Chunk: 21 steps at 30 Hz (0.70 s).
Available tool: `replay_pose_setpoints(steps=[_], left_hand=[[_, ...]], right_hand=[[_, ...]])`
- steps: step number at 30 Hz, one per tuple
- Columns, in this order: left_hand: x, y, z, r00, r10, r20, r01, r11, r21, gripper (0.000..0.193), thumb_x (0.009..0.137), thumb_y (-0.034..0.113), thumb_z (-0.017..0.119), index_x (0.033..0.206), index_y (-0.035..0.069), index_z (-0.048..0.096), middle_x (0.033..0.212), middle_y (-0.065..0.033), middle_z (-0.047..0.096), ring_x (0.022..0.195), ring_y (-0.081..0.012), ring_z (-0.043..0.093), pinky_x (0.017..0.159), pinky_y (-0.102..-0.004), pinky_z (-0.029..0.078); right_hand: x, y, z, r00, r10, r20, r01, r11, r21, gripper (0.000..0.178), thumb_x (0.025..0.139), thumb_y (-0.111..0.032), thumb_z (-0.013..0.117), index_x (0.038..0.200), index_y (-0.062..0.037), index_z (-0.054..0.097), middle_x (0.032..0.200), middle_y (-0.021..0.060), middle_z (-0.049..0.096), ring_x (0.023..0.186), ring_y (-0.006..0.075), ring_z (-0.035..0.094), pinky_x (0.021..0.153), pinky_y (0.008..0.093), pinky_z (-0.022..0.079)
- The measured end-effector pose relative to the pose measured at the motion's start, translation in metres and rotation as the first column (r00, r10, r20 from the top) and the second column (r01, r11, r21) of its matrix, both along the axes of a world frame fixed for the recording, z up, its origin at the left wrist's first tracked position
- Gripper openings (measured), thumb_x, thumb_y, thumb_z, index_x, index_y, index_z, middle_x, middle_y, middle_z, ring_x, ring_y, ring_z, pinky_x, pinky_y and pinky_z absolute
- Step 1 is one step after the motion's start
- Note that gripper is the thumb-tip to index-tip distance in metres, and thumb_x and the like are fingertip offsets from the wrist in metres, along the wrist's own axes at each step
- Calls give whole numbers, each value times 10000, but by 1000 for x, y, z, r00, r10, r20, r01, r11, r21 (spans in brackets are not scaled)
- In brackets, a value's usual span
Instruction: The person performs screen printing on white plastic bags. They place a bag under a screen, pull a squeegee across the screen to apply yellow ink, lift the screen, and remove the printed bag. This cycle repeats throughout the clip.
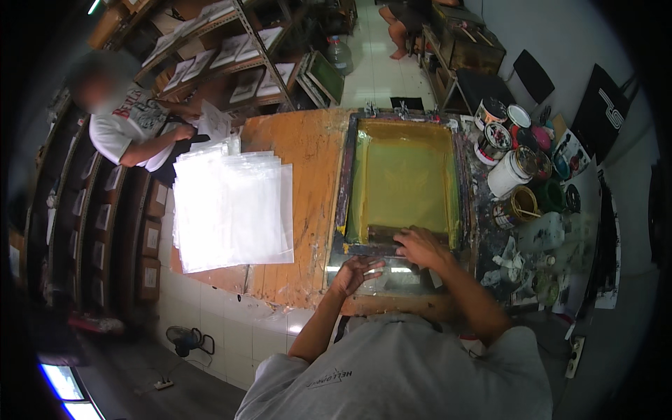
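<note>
A screen-printing frame [408,168] with yellow-green mesh lies flat in front of me, clamped at its far end. Across the mesh's near end runs a dark bar that looks like a squeegee [381,235]. My right hand [421,248] is closed over that bar, its fingers bent; their tips are partly hidden. Just below the frame's near left corner, my left hand [355,274] is open with fingers spread, holding nothing. Beneath both hands is a shiny glass-like surface [399,281]. To the left, a stack of clear plastic bags [234,210] rests on the wooden table [308,189].
Paint cans and jars [511,171] crowd the right side beside the frame. At the far left a person [133,126] handles plastic sheets near shelves [238,52]. Another person's leg [397,35] shows at the back. A fan [187,340] stands on the floor, lower left.
</note>
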<state>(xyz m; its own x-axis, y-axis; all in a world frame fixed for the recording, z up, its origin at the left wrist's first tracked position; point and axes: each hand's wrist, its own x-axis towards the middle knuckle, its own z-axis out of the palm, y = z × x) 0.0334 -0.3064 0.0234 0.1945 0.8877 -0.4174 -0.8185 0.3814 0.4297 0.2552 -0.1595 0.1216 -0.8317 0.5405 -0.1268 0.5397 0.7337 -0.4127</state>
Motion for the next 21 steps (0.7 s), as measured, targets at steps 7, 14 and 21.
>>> replay_pose_setpoints(steps=[7,14,21], left_hand=[[4,3,5,996,17,-87,-21,999,-46,144,884,42,566,1021,45,524,1407,-308,547,1338,-476,544,1079,-602,497],[3,5,12,993,6,-119,-16,996,-82,257,840,48,589,1065,19,467,1436,-294,518,1344,-470,535,1084,-576,503],[-1,8,12,999,2,-51,-6,998,-66,179,871,13,568,975,80,438,1389,-298,557,1338,-474,547,1077,-590,503]], right_hand=[[-12,5,-5,982,150,117,-185,893,411,387,889,-57,564,1260,42,612,1024,217,718,962,410,704,802,483,580],[-6,14,-1,994,-107,-23,109,944,312,613,858,-91,640,1461,-89,529,1319,250,584,1219,377,584,1024,533,445],[-12,52,-14,976,-208,-69,218,959,184,751,864,-121,766,1544,-191,454,1143,189,623,1091,355,588,942,504,398]])
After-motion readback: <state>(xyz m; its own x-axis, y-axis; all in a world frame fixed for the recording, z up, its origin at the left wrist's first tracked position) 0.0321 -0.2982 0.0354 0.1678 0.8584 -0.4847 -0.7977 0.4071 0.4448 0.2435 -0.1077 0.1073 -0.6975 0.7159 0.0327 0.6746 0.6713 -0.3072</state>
